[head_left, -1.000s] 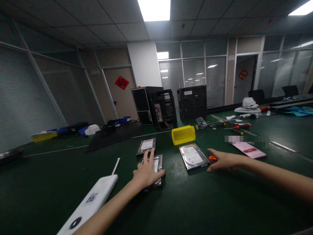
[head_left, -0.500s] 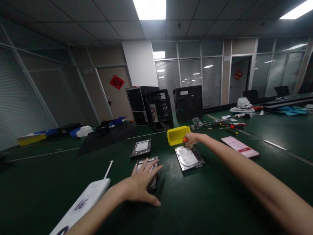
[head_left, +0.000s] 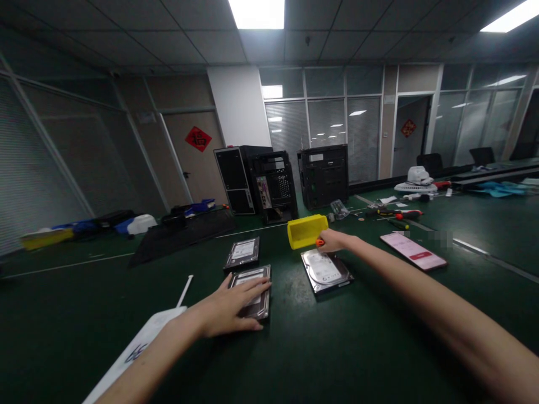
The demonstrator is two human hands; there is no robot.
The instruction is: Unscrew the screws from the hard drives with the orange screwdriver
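My left hand (head_left: 229, 306) lies over a hard drive (head_left: 263, 307), fingers stretched across its top and the thumb by its near edge. Just behind it a second hard drive (head_left: 243, 252) rests label up. To the right, my right hand (head_left: 332, 241) is closed on a small orange-ended object (head_left: 320, 242), mostly hidden in the fingers. That hand is at the far edge of a third hard drive (head_left: 324, 270), beside an open yellow box (head_left: 307, 231) tipped on its side. Whether it touches the drive or the box, I cannot tell.
A pink-screened phone (head_left: 413, 251) lies on the right, with screwdrivers (head_left: 408, 215) behind it. Black computer cases (head_left: 324, 177) stand at the back. At the front left is a white device (head_left: 138, 342), and a black mat (head_left: 181, 238) lies beyond.
My left hand has come down onto the near hard drive, its fingers drawing closer together, and that drive now sits slightly farther from me. My right hand stays by the yellow box.
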